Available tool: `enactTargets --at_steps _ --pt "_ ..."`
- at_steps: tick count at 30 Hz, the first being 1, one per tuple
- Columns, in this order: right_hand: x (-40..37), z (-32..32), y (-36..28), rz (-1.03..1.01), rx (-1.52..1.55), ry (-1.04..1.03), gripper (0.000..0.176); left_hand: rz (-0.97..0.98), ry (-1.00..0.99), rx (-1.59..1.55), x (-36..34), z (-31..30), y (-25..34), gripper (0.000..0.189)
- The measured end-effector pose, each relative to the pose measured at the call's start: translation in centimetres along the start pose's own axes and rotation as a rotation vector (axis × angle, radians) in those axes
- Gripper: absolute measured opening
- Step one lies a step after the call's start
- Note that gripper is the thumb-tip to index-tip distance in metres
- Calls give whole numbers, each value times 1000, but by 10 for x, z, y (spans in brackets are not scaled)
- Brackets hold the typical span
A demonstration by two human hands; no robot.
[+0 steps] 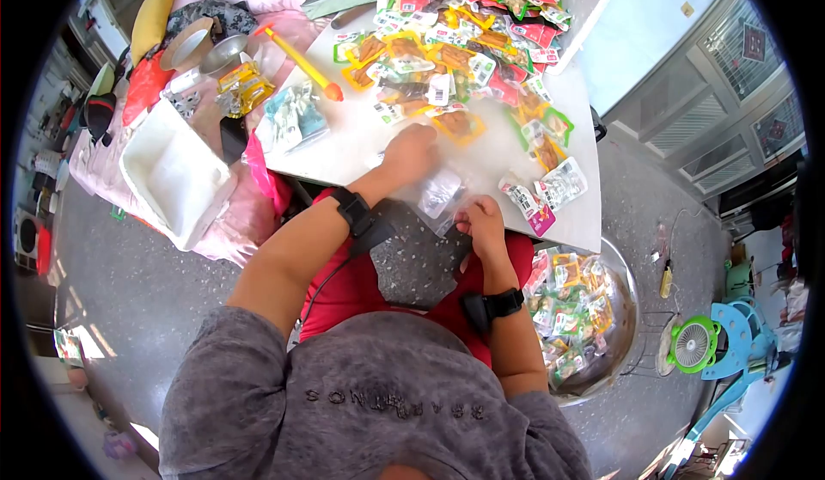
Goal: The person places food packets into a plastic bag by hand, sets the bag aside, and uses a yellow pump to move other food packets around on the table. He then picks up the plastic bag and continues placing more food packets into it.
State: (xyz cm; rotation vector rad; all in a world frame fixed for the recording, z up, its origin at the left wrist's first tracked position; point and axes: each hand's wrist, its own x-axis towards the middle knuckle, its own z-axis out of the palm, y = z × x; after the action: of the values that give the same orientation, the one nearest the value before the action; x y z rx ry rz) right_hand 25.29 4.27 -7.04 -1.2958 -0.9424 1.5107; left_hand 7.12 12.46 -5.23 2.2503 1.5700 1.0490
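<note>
My left hand [411,152] rests on the white table [361,149], fingers laid on a clear plastic bag [440,189] near the table's front edge. My right hand [481,222] pinches the lower edge of the same bag just off the table's edge. A large heap of small colourful snack packets [464,42] covers the table beyond my hands. A few loose packets [550,189] lie to the right of the bag. Both wrists wear black bands.
A metal basin [632,308] full of packets sits on the floor at my right. A white tray [172,175], a tape roll [191,43], a metal bowl [225,50] and an orange-tipped yellow stick [301,63] lie left. A small green fan [694,342] stands far right.
</note>
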Motion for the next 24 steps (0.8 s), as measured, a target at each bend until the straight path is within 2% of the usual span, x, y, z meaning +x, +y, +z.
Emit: enactTargets --at_steps 2,5,6,7,13,14,17,18,21,22,24 --pt "-1 1 -1 -20 40 30 11 -49 68 60 27 -5 -9 21" --pt "0 1 -2 -44 74 25 9 -122 -28 262 61 -2 -35 21" --pt "1 0 -3 -52 79 17 8 -147 31 315 68 2 -39 22" --pt "2 0 -3 -59 71 21 8 -150 -6 354 73 5 -43 21" --pt "3 -1 -6 -96 51 18 8 -81 -239 607 94 2 -55 23" --pt "2 -1 -5 -97 49 21 8 2 -158 592 94 -1 -55 27" --pt "2 -1 -3 -112 68 21 9 -46 -223 566 99 -17 -40 36" --pt "1 -2 -3 -119 80 21 11 -82 -198 477 101 -23 -35 40" --pt "-3 -4 -5 -149 65 109 11 -100 -187 372 109 -42 -32 36" --pt "-3 -8 -3 -192 44 119 13 -57 -32 315 108 -45 -28 26" --pt "-6 -11 -9 -242 26 167 14 31 149 205 102 -54 -16 13"
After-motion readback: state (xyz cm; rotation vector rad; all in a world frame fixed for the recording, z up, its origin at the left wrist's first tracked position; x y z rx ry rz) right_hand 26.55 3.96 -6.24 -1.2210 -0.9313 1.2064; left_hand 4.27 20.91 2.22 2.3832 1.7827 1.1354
